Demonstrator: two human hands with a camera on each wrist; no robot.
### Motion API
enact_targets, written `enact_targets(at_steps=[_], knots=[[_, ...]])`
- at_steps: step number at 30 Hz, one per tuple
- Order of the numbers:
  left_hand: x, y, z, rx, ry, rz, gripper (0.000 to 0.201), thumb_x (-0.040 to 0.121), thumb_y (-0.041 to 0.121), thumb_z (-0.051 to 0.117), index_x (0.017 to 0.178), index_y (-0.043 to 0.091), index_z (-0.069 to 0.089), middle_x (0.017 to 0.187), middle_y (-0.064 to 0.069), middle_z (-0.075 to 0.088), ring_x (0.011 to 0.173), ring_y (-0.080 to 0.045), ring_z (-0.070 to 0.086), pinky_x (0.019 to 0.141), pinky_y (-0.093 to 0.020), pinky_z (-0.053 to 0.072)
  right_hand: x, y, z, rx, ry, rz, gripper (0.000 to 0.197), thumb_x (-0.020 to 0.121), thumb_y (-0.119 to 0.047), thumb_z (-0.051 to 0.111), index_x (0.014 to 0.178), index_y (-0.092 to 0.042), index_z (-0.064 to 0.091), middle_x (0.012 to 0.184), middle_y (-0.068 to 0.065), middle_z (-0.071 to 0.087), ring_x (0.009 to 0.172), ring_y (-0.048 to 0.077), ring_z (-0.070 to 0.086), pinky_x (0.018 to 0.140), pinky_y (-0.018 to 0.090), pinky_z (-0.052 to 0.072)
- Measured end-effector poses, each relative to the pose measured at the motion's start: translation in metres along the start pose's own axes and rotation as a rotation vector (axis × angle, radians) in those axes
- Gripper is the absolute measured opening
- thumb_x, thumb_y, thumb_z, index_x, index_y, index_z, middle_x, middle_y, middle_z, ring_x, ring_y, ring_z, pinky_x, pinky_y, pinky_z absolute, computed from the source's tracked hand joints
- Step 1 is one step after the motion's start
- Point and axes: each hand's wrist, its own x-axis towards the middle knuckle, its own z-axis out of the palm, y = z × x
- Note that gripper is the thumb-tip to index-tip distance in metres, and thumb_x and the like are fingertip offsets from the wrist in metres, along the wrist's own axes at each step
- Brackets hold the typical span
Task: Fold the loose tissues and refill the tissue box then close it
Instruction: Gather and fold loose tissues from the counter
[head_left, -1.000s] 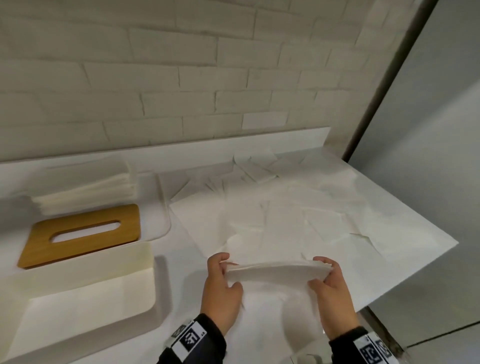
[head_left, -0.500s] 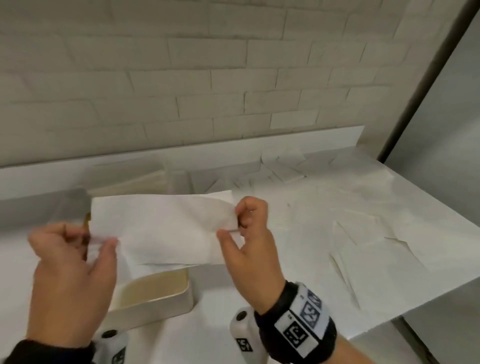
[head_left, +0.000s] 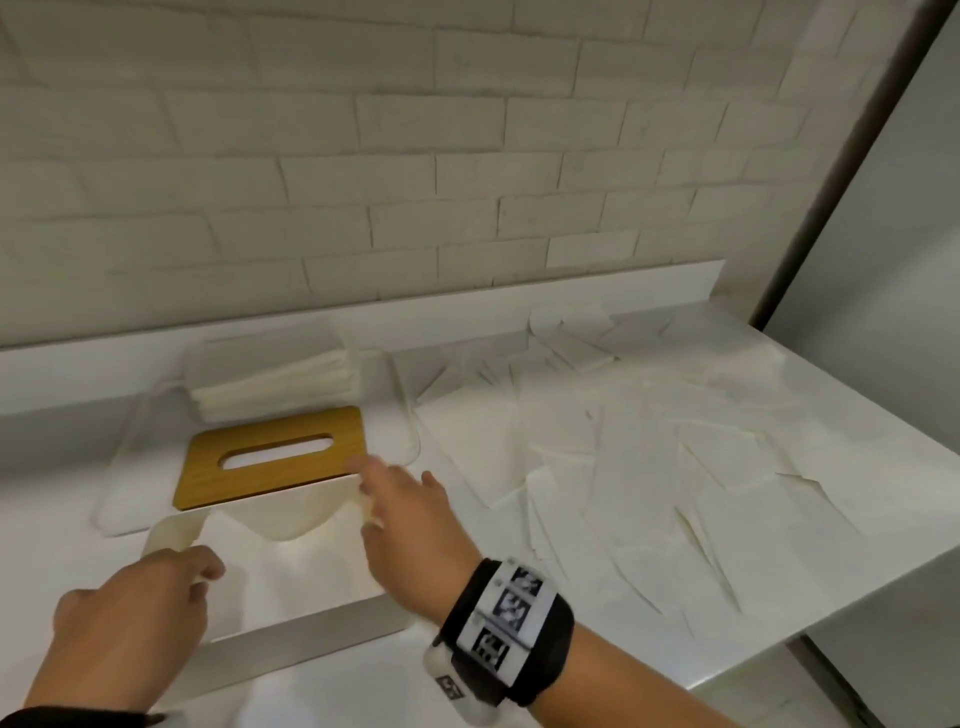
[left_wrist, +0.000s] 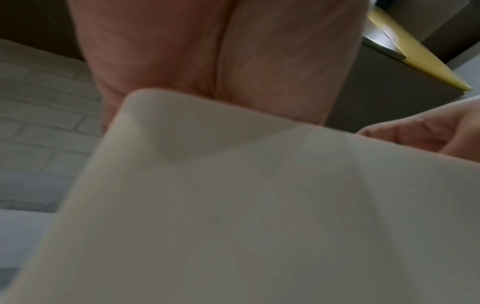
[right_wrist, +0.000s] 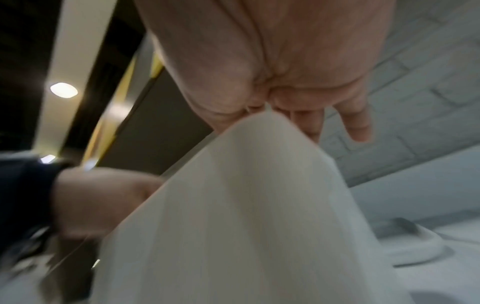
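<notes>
Over the open tissue box (head_left: 291, 631), folded tissue (head_left: 280, 512) between both hands.

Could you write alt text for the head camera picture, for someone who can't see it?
Two hands lower a folded tissue into an open white box on a counter. Behind lie its wooden lid, a tissue stack, and loose tissues at right.

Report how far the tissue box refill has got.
Done: a stack of folded tissues sits behind the wooden lid. In hand: the left hand and right hand each pinch an end of one folded tissue over the open tissue box. Left: many loose tissues on the counter, and the lid is off.
</notes>
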Motion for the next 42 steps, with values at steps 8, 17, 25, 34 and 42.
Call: enact_targets(at_steps=[8, 17, 25, 34, 42], knots=[[-0.016, 0.016, -0.033, 0.107, -0.102, 0.076, 0.042, 0.088, 0.048, 0.018, 0.074, 0.036, 0.055, 0.094, 0.013, 0.067, 0.088, -0.011, 0.058, 0.096, -0.045, 0.041, 0.057, 0.133, -0.082, -0.463, -0.086, 0.825, 0.056, 0.083, -0.056, 0.056, 0.116, -0.01, 0.058, 0.119, 0.01, 0.062, 0.114, 0.031, 0.055, 0.097, 0.042, 0.047], [-0.027, 0.04, -0.047, 0.143, -0.622, -0.024, 0.061, 0.091, 0.068, 0.001, 0.144, 0.045, 0.022, 0.162, 0.011, 0.017, 0.15, -0.02, 0.002, 0.113, -0.055, -0.019, 0.053, 0.14, -0.079, -0.308, -0.031, 0.537, 0.014, 0.091, -0.006, 0.044, 0.097, -0.014, 0.053, 0.099, 0.005, 0.059, 0.089, 0.023, 0.056, 0.073, 0.025, 0.044], [-0.046, 0.054, -0.087, -0.533, 0.026, 0.223, 0.083, 0.059, 0.093, 0.031, 0.136, 0.062, 0.023, 0.144, 0.035, 0.029, 0.121, 0.01, 0.044, 0.119, -0.046, -0.003, 0.022, 0.024, -0.124, 0.416, 0.147, -0.05, 0.021, 0.088, -0.001, 0.051, 0.079, -0.02, 0.052, 0.062, -0.005, 0.052, 0.063, 0.027, 0.05, 0.063, 0.039, 0.043], [-0.017, 0.025, -0.076, -0.854, 0.258, 0.079, 0.057, 0.063, 0.053, 0.078, 0.108, 0.063, 0.045, 0.083, -0.014, 0.068, 0.075, -0.039, 0.064, 0.073, -0.054, 0.055, 0.014, -0.003, -0.072, 0.489, -0.041, -0.042, 0.023, 0.088, -0.007, 0.058, 0.092, -0.028, 0.049, 0.072, 0.006, 0.058, 0.058, 0.019, 0.052, 0.056, 0.034, 0.045], [-0.006, 0.013, -0.021, -0.144, 0.198, 0.044, 0.071, 0.073, 0.018, 0.078, 0.094, 0.043, 0.015, 0.049, 0.012, 0.052, 0.046, -0.016, 0.054, 0.065, -0.04, 0.053, 0.009, 0.014, -0.011, -0.031, -0.099, -0.004, 0.035, 0.095, -0.011, 0.046, 0.127, -0.025, 0.039, 0.086, 0.002, 0.054, 0.084, 0.024, 0.053, 0.071, 0.031, 0.042]])
